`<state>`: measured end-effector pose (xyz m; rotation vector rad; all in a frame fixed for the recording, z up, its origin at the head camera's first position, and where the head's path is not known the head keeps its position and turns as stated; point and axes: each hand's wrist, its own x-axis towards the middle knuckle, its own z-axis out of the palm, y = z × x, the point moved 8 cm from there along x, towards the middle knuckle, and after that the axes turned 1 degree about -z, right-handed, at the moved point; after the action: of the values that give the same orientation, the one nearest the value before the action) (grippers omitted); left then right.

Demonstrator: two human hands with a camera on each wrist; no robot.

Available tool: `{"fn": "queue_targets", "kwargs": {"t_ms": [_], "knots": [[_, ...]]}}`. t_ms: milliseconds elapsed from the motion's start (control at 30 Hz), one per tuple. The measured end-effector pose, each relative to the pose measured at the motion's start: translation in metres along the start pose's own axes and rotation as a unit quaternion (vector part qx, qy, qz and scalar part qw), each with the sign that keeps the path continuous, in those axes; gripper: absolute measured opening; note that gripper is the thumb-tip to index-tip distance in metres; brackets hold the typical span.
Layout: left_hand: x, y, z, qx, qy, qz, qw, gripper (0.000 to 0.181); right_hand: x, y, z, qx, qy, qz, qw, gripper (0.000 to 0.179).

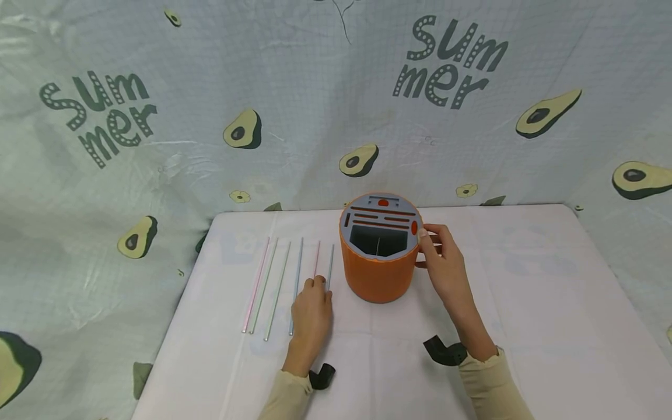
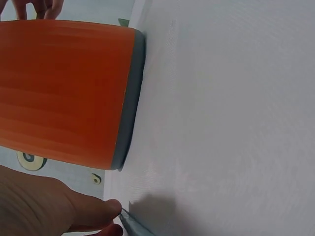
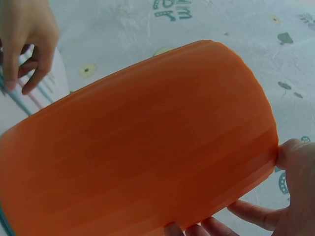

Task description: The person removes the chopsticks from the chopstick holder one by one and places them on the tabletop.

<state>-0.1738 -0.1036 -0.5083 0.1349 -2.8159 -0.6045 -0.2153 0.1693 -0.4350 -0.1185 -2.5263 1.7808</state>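
My right hand (image 1: 446,265) holds the orange round holder (image 1: 379,279) from its right side, thumb at the top rim and fingers along the wall. The holder stands upright, its grey top cut with several red-edged slots and one wide dark opening. Left of it, my left hand (image 1: 312,312) reaches low over the thin sticks. In the left wrist view, its thumb and a finger pinch a blue-grey stick (image 2: 137,225). A pink stick (image 1: 317,256) passes partly under that hand, with a blue stick (image 1: 301,262) just left of it.
Two green sticks (image 1: 278,291) and another pink stick (image 1: 255,289) lie side by side at the left on the white-covered table (image 1: 525,315). Behind the table hangs a pale curtain (image 1: 304,76) printed with avocados. Dark wrist mounts sit by both sleeves.
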Motion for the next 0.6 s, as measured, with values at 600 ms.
{"fn": "queue_targets", "kwargs": {"t_ms": [600], "knots": [[0.03,-0.043,-0.055,0.012,-0.036,0.081,0.996,0.027,-0.011,0.012,-0.01,-0.03,-0.079,-0.115,0.9898,0.041]]}}
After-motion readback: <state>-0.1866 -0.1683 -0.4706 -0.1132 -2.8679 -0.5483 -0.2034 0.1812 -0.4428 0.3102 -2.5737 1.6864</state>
